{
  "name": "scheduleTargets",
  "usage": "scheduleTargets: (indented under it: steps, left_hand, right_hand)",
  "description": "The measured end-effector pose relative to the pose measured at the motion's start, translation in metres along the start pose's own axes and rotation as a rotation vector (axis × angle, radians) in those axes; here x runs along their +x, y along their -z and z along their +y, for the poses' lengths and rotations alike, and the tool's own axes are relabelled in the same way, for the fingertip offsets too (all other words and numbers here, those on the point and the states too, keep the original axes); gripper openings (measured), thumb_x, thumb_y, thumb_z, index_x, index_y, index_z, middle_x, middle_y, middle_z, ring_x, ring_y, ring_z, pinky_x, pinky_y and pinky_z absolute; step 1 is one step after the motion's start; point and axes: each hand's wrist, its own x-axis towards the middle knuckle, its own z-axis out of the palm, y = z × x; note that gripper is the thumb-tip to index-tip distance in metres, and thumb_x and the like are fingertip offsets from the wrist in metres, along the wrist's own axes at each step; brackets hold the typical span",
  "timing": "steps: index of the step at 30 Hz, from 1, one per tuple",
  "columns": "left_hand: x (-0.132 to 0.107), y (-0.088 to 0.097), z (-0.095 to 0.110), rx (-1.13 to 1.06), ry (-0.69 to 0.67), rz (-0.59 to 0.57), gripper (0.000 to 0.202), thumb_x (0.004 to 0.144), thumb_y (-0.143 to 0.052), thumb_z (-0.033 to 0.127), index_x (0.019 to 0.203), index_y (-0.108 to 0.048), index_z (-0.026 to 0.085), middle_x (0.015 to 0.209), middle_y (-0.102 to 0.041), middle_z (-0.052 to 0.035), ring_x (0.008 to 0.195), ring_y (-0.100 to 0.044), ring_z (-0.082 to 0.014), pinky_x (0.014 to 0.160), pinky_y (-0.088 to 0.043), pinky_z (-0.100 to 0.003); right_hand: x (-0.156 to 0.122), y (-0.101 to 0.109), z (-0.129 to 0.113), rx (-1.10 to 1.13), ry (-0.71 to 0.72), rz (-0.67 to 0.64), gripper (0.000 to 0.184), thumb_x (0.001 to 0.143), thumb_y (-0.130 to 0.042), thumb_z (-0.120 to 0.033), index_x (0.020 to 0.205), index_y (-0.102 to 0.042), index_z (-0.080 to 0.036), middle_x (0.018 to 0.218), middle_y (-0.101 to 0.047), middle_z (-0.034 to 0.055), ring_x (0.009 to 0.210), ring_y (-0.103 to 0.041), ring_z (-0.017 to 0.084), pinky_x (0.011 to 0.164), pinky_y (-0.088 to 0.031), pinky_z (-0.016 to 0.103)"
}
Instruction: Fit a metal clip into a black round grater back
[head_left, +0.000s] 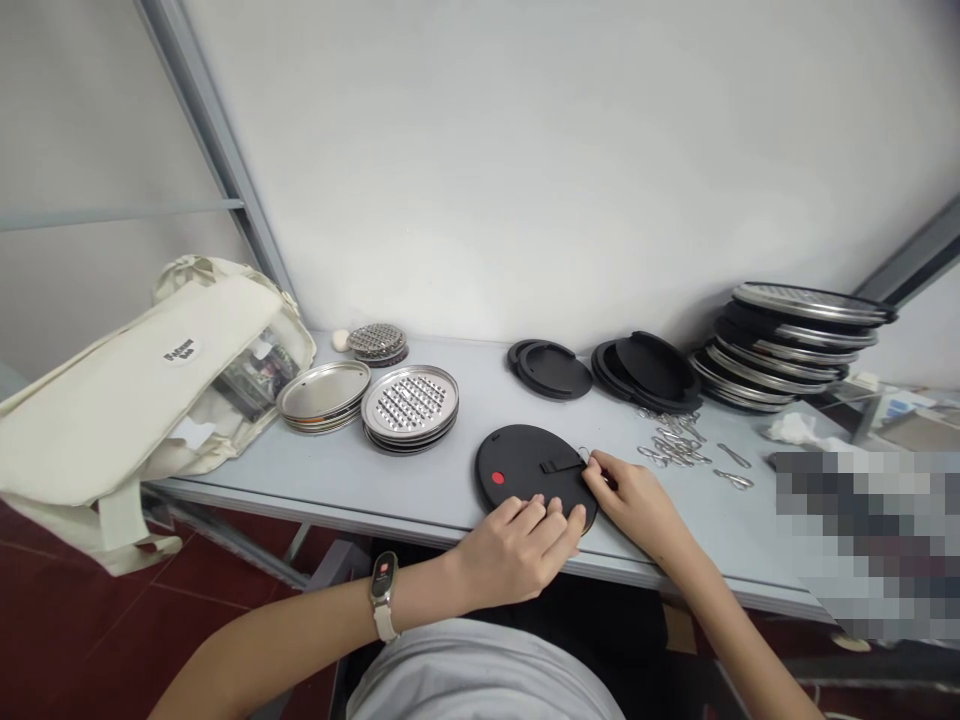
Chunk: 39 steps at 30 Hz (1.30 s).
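Observation:
A round black plastic disc (525,450) with a red dot and a dark slotted strip lies near the table's front edge. My left hand (517,550), a band watch on its wrist, has its curled fingers on the disc's near rim, thumb out of sight. At the disc's right side my right hand (626,495) pinches a thin metal wire clip (584,454) by the strip's end; most of the clip is hidden by the fingers. Several loose metal wire clips (671,445) lie in a heap beyond my right hand.
Stacked round grater plates (411,400) and plain metal discs (326,390) stand left. Black round covers (551,370) lie behind. A tall stack of metal-and-black discs (795,345) rises at right. A cream bag (142,370) overhangs the left end of the table (420,495).

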Motion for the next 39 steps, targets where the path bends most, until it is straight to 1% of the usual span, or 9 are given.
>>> scheduleTargets:
  steps: [11, 16, 19, 22, 25, 28, 31, 36, 39]
  left_hand:
    - [0.001, 0.0002, -0.0003, -0.003, 0.01, 0.019, 0.033, 0.098, -0.054, 0.028, 0.126, -0.061, 0.012, 0.111, -0.066, -0.011, 0.093, -0.06, -0.02, 0.073, -0.04, -0.03]
    - [0.0024, 0.0014, 0.0001, 0.003, 0.039, -0.037, 0.036, 0.099, -0.051, 0.03, 0.129, -0.059, 0.011, 0.113, -0.065, -0.0118, 0.097, -0.059, -0.0206, 0.075, -0.04, -0.031]
    - [0.0025, 0.0024, -0.0002, 0.01, 0.034, -0.062, 0.037, 0.1, -0.051, 0.03, 0.13, -0.058, 0.01, 0.115, -0.064, -0.0119, 0.098, -0.059, -0.0208, 0.077, -0.041, -0.032]
    - [0.0021, 0.0026, -0.0007, 0.015, 0.031, -0.052, 0.038, 0.1, -0.051, 0.03, 0.131, -0.057, 0.009, 0.114, -0.064, -0.0112, 0.098, -0.059, -0.0207, 0.076, -0.041, -0.032]
    - [0.0012, 0.0015, -0.0007, 0.028, 0.021, -0.046, 0.038, 0.1, -0.051, 0.03, 0.131, -0.057, 0.009, 0.113, -0.065, -0.011, 0.098, -0.059, -0.0201, 0.076, -0.042, -0.032]
    - [-0.0002, -0.0003, 0.0, 0.041, 0.009, -0.063, 0.038, 0.098, -0.051, 0.027, 0.132, -0.056, 0.01, 0.115, -0.064, -0.0116, 0.098, -0.059, -0.0201, 0.076, -0.042, -0.031]
    - [-0.0017, -0.0011, 0.0, 0.042, 0.006, -0.076, 0.039, 0.096, -0.052, 0.025, 0.132, -0.055, 0.01, 0.116, -0.063, -0.0125, 0.099, -0.06, -0.0209, 0.077, -0.041, -0.031]
    - [-0.003, -0.0001, -0.0023, 0.008, -0.023, -0.015, 0.038, 0.092, -0.051, 0.02, 0.128, -0.059, 0.01, 0.112, -0.065, -0.012, 0.094, -0.061, -0.0202, 0.074, -0.042, -0.03]
    - [-0.0035, -0.0004, -0.0024, 0.015, -0.026, -0.001, 0.038, 0.092, -0.052, 0.02, 0.127, -0.059, 0.01, 0.111, -0.065, -0.0125, 0.094, -0.062, -0.0198, 0.076, -0.042, -0.029]
  right_hand:
    - [0.0001, 0.0013, -0.0005, 0.019, -0.015, 0.002, 0.026, 0.088, -0.041, -0.036, 0.065, -0.043, -0.023, 0.055, -0.053, -0.0016, 0.051, -0.045, 0.014, 0.055, -0.033, 0.024]
    - [-0.0025, 0.0003, -0.0033, -0.006, -0.01, 0.025, 0.026, 0.085, -0.044, -0.033, 0.061, -0.04, -0.023, 0.052, -0.05, -0.0029, 0.05, -0.043, 0.013, 0.055, -0.032, 0.024]
    - [-0.0027, -0.001, -0.0035, -0.001, 0.009, 0.027, 0.027, 0.087, -0.042, -0.033, 0.062, -0.038, -0.023, 0.051, -0.049, -0.0034, 0.048, -0.043, 0.013, 0.053, -0.031, 0.024]
    - [-0.0024, -0.0017, -0.0025, 0.005, 0.033, 0.031, 0.03, 0.091, -0.038, -0.034, 0.063, -0.036, -0.023, 0.051, -0.048, -0.0033, 0.047, -0.042, 0.013, 0.052, -0.03, 0.024]
    - [-0.002, -0.0019, -0.0012, 0.023, 0.038, 0.044, 0.031, 0.094, -0.035, -0.035, 0.065, -0.037, -0.024, 0.051, -0.048, -0.0033, 0.046, -0.043, 0.014, 0.052, -0.031, 0.025]
    - [-0.0014, -0.0027, 0.0007, 0.034, 0.032, 0.059, 0.031, 0.096, -0.034, -0.037, 0.068, -0.039, -0.025, 0.052, -0.048, -0.0035, 0.046, -0.044, 0.015, 0.052, -0.032, 0.026]
    - [-0.0004, -0.0037, 0.002, 0.029, 0.029, 0.065, 0.031, 0.097, -0.034, -0.038, 0.069, -0.039, -0.025, 0.052, -0.049, -0.0029, 0.046, -0.046, 0.016, 0.052, -0.032, 0.026]
    - [0.0009, -0.0034, 0.0011, 0.009, 0.03, 0.052, 0.031, 0.098, -0.033, -0.039, 0.072, -0.044, -0.025, 0.057, -0.055, -0.0004, 0.05, -0.053, 0.018, 0.054, -0.034, 0.027]
    - [0.0016, -0.0028, 0.0003, -0.002, 0.032, 0.049, 0.031, 0.098, -0.034, -0.039, 0.073, -0.047, -0.025, 0.059, -0.059, 0.0013, 0.051, -0.056, 0.019, 0.054, -0.034, 0.027]
